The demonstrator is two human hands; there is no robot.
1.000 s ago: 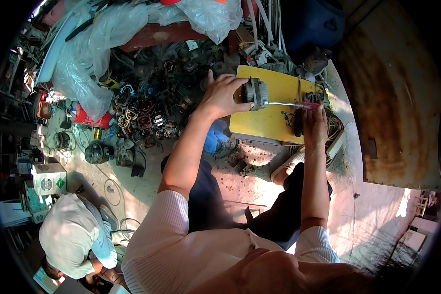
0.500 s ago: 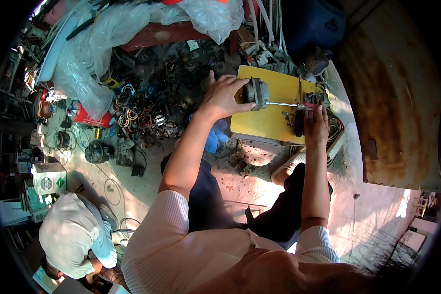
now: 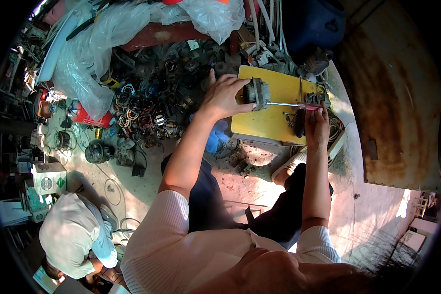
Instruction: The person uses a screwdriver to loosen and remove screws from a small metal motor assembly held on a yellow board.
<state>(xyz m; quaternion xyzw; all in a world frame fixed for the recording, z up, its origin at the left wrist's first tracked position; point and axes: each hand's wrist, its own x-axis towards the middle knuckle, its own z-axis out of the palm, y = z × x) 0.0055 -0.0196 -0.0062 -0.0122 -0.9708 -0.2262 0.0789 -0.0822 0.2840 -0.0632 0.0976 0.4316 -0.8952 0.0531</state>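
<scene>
My left hand [image 3: 225, 96] grips a small grey electric motor [image 3: 260, 94] from its left side, over a yellow board [image 3: 279, 78]. In my right hand [image 3: 317, 122] is a screwdriver [image 3: 281, 104] with a reddish handle, the fingers closed round that handle. Its metal shaft runs level to the left, and the tip meets the right face of the motor. Beside the right fingers lies a dark-handled tool [image 3: 299, 125] on the board. Small metal parts [image 3: 314, 98] sit at the board's right end, partly behind the screwdriver handle.
Left of the board spreads a heap of motor parts and wire coils [image 3: 152, 112]. Clear plastic sheeting [image 3: 93, 63] hangs behind it. A blue barrel [image 3: 311, 24] stands at the back. Another person [image 3: 73, 235] bends down at lower left. A rusty metal sheet [image 3: 397, 98] is at right.
The fingers of my right hand have shifted slightly on the screwdriver handle. The motor and my left hand stay in place.
</scene>
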